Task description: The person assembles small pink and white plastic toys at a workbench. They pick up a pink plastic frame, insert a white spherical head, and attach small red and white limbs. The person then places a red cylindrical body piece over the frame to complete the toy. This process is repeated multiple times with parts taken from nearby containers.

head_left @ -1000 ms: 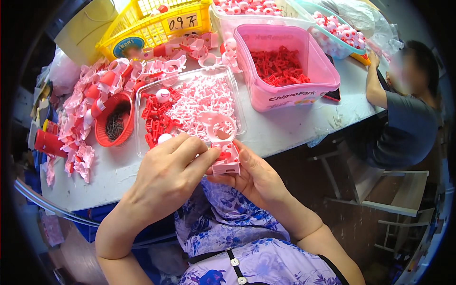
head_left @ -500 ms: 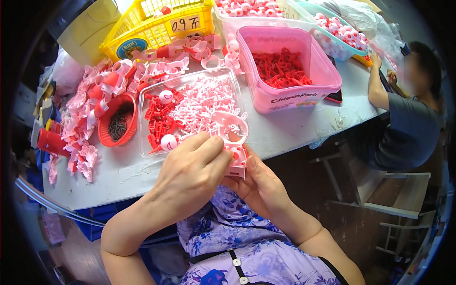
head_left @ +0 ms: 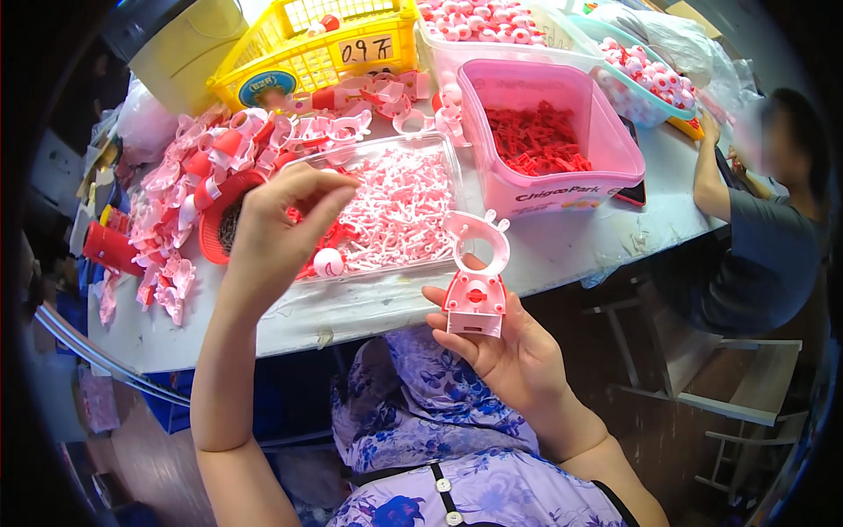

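A pink plastic toy half-shell (head_left: pixel 476 294) with a ring-shaped head, small ears and red parts inside rests on the fingers of my right hand (head_left: pixel 518 356), held near the table's front edge. My left hand (head_left: pixel 285 224) hovers over the left side of the clear tray (head_left: pixel 452 189), its thumb and forefinger bent close together. Whether anything small sits between them I cannot make out. White and pink small pieces (head_left: pixel 399 206) fill the tray, alongside red pieces and a white ball (head_left: pixel 328 262). My left hand partly hides a red bowl (head_left: pixel 213 230) of dark screws.
Pink and red shell parts (head_left: pixel 180 176) are heaped at the left. Behind the tray stand a yellow basket (head_left: pixel 307 57), a pink tub (head_left: pixel 558 189) of red pieces, and bins of white-and-red balls (head_left: pixel 483 22). Another person (head_left: pixel 768 220) sits at the right, near a chair (head_left: pixel 733 373).
My left hand has left the toy and moved up and left over the tray. My right hand now holds the toy alone, slightly lower and farther right. The view has shifted slightly.
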{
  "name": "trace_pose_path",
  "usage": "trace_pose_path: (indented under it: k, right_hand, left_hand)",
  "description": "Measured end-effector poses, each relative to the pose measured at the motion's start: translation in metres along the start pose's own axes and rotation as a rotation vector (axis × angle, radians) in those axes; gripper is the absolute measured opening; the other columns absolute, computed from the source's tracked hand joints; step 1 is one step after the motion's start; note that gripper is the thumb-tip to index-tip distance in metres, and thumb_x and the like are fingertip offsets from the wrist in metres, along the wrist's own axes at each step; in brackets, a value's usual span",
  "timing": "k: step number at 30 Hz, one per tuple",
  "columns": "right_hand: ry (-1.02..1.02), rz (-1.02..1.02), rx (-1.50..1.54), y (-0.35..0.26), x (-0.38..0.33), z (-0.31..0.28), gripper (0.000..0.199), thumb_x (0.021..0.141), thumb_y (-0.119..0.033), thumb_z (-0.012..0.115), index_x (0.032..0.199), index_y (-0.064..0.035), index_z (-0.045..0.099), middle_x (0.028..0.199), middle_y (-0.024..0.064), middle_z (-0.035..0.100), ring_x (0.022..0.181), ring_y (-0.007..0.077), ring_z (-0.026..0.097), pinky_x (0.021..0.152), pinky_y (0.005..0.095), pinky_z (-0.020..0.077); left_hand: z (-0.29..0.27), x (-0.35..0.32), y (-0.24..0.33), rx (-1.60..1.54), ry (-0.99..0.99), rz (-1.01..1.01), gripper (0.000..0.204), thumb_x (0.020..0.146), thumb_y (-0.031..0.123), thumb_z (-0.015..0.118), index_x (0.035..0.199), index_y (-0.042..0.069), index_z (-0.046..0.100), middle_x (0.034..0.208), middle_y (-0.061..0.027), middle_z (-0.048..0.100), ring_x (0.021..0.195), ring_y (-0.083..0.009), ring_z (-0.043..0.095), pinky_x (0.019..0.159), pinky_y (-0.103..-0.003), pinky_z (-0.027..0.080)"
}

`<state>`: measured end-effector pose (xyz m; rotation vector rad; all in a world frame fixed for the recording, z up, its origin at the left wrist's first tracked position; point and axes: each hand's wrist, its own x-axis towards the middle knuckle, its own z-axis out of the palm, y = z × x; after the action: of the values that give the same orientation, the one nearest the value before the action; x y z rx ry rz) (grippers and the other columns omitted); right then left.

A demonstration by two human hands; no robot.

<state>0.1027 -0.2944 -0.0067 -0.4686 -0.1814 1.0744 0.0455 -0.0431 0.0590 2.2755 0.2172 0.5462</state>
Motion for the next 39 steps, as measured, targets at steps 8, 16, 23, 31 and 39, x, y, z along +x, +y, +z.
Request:
trace_pose_path:
  k: [8, 16, 23, 31, 39]
  right_hand:
    - [-0.007, 0.038, -0.010, 0.000, 0.001, 0.001, 0.055, 0.104, -0.032, 0.032, 0.148, -0.0030, 0.018, 0.141, 0.0271, 0.038, 0.124, 0.0354, 0.050, 0.106, 0.0430, 0.0420]
    - [-0.024, 0.038, -0.050, 0.000, 0.004, 0.000, 0.059, 0.103, -0.035, 0.034, 0.149, -0.0024, 0.014, 0.142, 0.0270, 0.038, 0.125, 0.0342, 0.050, 0.106, 0.0417, 0.0421]
    - [-0.062, 0.091, -0.029, 0.004, 0.006, -0.003, 0.059, 0.103, -0.033, 0.037, 0.148, -0.0020, 0.015, 0.141, 0.0270, 0.038, 0.124, 0.0335, 0.050, 0.106, 0.0413, 0.0424]
    - [0.015, 0.109, -0.054, 0.008, 0.004, 0.000, 0.057, 0.103, -0.032, 0.037, 0.148, -0.0025, 0.018, 0.140, 0.0291, 0.039, 0.122, 0.0370, 0.051, 0.105, 0.0438, 0.0428]
    - [-0.003, 0.065, -0.025, 0.019, 0.007, 0.004, 0.053, 0.103, -0.033, 0.032, 0.145, -0.0005, 0.025, 0.137, 0.0331, 0.040, 0.118, 0.0378, 0.055, 0.100, 0.0419, 0.0482]
  left_hand:
    - [0.021, 0.003, -0.017, 0.306, -0.086, 0.254, 0.012, 0.082, 0.007, 0.069, 0.092, 0.000, 0.068, 0.084, -0.0105, 0.064, 0.074, -0.0213, 0.063, 0.070, -0.030, 0.048]
    - [-0.026, -0.004, -0.027, 0.404, -0.527, 0.009, 0.022, 0.075, 0.013, 0.072, 0.094, 0.002, 0.068, 0.087, -0.0115, 0.067, 0.086, -0.0274, 0.064, 0.079, -0.037, 0.049]
    - [-0.022, 0.000, -0.037, 0.400, -0.563, 0.060, 0.027, 0.074, 0.015, 0.073, 0.097, 0.001, 0.068, 0.088, -0.0123, 0.064, 0.087, -0.0294, 0.062, 0.079, -0.038, 0.048]
    - [-0.026, -0.016, -0.035, 0.156, -0.321, -0.064, 0.024, 0.082, 0.013, 0.074, 0.102, 0.002, 0.067, 0.091, -0.0068, 0.062, 0.090, -0.0152, 0.063, 0.077, -0.029, 0.054]
    - [-0.041, -0.085, -0.014, -0.069, 0.127, -0.075, 0.029, 0.090, 0.001, 0.058, 0.119, 0.001, 0.056, 0.110, -0.0054, 0.045, 0.102, -0.0124, 0.052, 0.087, -0.024, 0.045]
